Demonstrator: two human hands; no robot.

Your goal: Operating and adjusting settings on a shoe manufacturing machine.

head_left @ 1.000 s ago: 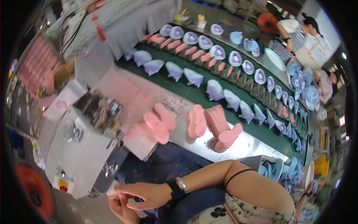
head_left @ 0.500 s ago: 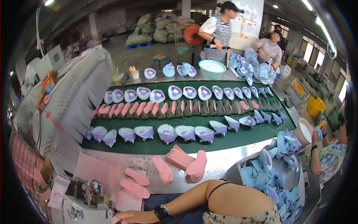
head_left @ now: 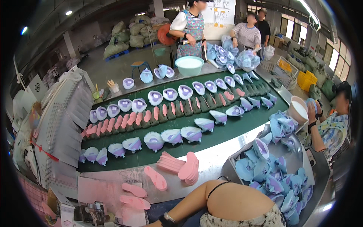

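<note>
- Nearside of the green belt, at my view's lower edge: right hand, one, below a dark wristwatch. Only a sliver shows; I cannot tell whether its fingers are apart, together or clamped on anything.
- Left hand: outside my view.
- Between belt and right hand: loose pair of pink insoles, side by side, the pink pieces nearest that hand and apart from its visible part.
- Closer to the belt: single pink insole, flat on the metal table.
- Just beside the belt's near edge: two stacks of pink insoles, well apart from the hand I can see.
- Nearside, toward the belt's right end: grey bin, heaped with blue-and-purple uppers.
- Along the belt's middle: dark shoe forms, one row, several bearing pink pieces.
- Across the belt: turquoise basin, one.
</note>
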